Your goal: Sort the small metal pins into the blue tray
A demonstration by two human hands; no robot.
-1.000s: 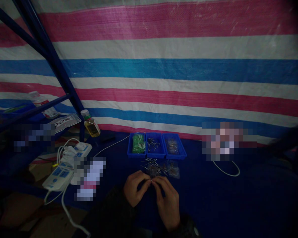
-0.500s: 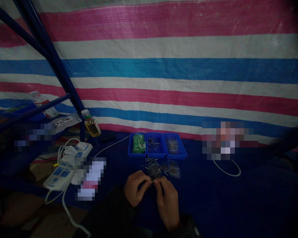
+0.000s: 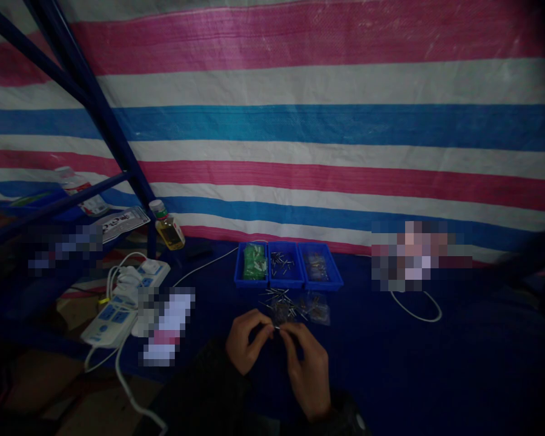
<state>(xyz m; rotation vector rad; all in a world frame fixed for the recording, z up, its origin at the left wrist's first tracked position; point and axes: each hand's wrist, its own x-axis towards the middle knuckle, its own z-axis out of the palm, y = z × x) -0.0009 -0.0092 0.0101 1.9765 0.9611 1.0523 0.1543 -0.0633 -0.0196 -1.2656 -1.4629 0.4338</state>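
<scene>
My left hand [image 3: 249, 342] and my right hand [image 3: 307, 368] meet low in the middle of the view, fingertips almost touching. Both are closed in a pinch around a small shiny metal piece [image 3: 277, 327], mostly covered by the fingers; its exact kind is too small to tell. Just beyond the fingertips lies a loose pile of thin metal pins [image 3: 281, 301]. A clear plastic bag [image 3: 318, 310] with small parts in it rests to the right of the pile.
Behind the pile stand three joined blue trays: the left tray [image 3: 238, 280] with a green bag, the middle tray [image 3: 285, 283] with loose pins, the right tray [image 3: 333, 280] with bagged parts. At left are a power strip [image 3: 106, 324], a bottle [image 3: 169, 230] and a blue frame post [image 3: 113, 133].
My fingertips have shifted slightly apart, and more of the small metal piece shows between them. The trays and the pile of pins stay in place.
</scene>
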